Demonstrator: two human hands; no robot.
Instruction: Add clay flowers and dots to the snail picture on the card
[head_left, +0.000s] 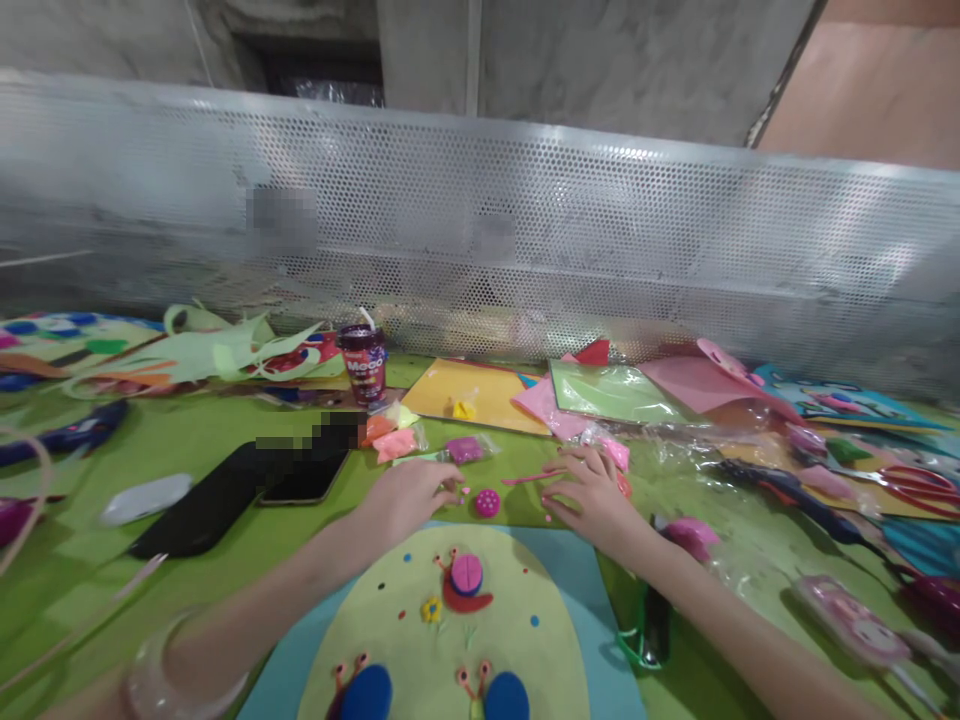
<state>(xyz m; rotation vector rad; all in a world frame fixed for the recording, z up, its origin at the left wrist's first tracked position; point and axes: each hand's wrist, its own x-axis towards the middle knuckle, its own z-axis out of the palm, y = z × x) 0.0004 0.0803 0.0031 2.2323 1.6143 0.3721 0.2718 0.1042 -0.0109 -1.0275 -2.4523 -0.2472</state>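
My left hand (416, 494) rests on the green table with its fingers bent but apart, beside a small pink bit (466, 490). To its right lies a round magenta clay disc (487, 502) with light dots. My right hand (596, 502) is open, fingers spread low over the table at the end of a thin pink clay strip (529, 479). Below both hands is a picture board (555, 610), pale yellow on blue. It bears a clay snail (466, 582) with a pink and blue shell, a yellow flower (431, 609) and two more blue-shelled snails at the bottom.
Left are two black phones (199, 505), a white case (146, 498) and a dark cup (363, 365) with a straw. Wrapped clay packets (466, 448) and coloured boards (480, 395) lie behind. Red scissors (919, 487) are at right. A perforated metal barrier (525, 230) bounds the back.
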